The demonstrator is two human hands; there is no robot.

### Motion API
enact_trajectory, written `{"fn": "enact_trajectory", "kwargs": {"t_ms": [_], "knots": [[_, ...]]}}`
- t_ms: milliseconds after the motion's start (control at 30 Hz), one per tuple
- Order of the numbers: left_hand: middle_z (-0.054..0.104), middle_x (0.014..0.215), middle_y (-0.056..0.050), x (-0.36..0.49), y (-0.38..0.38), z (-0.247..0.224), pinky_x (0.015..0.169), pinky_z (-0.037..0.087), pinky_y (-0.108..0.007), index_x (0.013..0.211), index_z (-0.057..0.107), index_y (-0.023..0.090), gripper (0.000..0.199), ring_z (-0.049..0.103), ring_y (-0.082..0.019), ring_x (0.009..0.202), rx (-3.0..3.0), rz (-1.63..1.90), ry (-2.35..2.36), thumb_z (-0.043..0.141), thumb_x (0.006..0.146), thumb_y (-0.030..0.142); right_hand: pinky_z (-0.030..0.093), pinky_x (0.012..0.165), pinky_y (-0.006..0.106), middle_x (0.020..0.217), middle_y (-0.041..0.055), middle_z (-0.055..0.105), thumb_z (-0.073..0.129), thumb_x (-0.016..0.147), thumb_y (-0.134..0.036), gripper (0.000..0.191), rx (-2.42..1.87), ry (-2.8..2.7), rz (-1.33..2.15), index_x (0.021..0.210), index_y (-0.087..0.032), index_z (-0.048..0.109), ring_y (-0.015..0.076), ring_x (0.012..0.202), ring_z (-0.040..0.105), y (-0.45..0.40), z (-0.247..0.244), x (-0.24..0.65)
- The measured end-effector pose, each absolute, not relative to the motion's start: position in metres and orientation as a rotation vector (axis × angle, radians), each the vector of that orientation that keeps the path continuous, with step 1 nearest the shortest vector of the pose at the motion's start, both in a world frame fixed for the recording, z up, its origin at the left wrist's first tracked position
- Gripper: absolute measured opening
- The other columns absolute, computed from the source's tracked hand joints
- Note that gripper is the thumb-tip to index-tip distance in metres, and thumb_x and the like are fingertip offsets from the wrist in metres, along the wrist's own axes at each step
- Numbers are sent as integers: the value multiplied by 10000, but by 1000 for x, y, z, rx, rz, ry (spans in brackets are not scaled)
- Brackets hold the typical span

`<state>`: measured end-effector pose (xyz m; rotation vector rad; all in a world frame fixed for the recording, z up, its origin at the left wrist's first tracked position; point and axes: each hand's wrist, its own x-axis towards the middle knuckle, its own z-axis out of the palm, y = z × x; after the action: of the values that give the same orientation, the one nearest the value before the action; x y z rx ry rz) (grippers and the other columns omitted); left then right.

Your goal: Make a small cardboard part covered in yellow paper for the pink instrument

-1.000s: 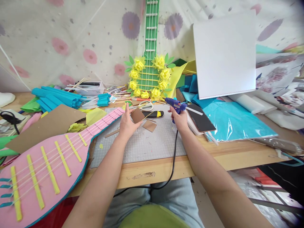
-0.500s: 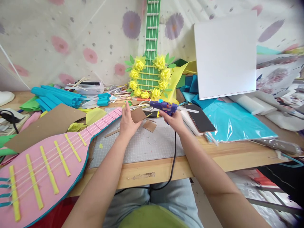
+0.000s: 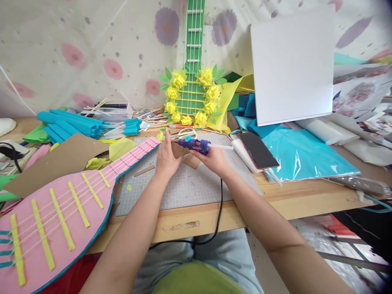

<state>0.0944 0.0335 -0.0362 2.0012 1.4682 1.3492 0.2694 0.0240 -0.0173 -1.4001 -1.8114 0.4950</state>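
My right hand (image 3: 214,158) is wrapped round a purple hot glue gun (image 3: 194,144), with a clear glue stick poking out of its back and a black cord hanging down. The gun's nozzle end points left, over a small brown cardboard piece (image 3: 180,150). That piece is gripped in my left hand (image 3: 167,157), partly hidden behind the hand and the gun. A second cardboard piece (image 3: 192,161) lies just below on the grey cutting mat (image 3: 196,190). White-handled scissors (image 3: 188,133) rest behind the gun.
A pink paper guitar (image 3: 65,212) with yellow strips lies at the left. At the back stands a green guitar (image 3: 193,87) ringed by yellow paper roses. A phone (image 3: 259,150), a blue packet (image 3: 308,157) and a white board (image 3: 292,69) are on the right.
My right hand has brought the glue gun left, so its nozzle end is now over the cardboard in my left hand. The scissors behind show more. My left hand has barely moved.
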Motion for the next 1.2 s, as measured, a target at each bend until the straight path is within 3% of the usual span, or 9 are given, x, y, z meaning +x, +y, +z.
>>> {"fn": "enact_trajectory", "kwargs": {"t_ms": [367, 833, 1200], "knots": [[540, 1167, -81, 96, 33, -36, 984, 318, -408, 1403, 214, 263, 1030, 445, -262, 1138, 1956, 1373, 1428, 759, 539, 132, 430, 639, 299, 780, 39, 680, 556, 745, -527, 345, -1458, -1850, 425, 881, -234, 679, 220, 740, 616, 25, -18, 267], [536, 1191, -79, 98, 34, -39, 983, 334, -402, 1418, 162, 272, 1032, 447, -262, 1158, 1947, 1342, 1405, 741, 572, 155, 433, 658, 308, 832, 46, 671, 561, 763, -477, 324, -1419, -1859, 395, 940, -229, 669, 216, 749, 615, 24, -18, 267], [531, 1162, -92, 97, 34, -40, 920, 391, -416, 1428, 23, 271, 1086, 483, -258, 1104, 2125, 1258, 1547, 729, 610, 167, 421, 634, 276, 829, 54, 674, 546, 782, -471, 352, -1520, -1893, 364, 923, -170, 663, 198, 740, 606, 24, -17, 273]]}}
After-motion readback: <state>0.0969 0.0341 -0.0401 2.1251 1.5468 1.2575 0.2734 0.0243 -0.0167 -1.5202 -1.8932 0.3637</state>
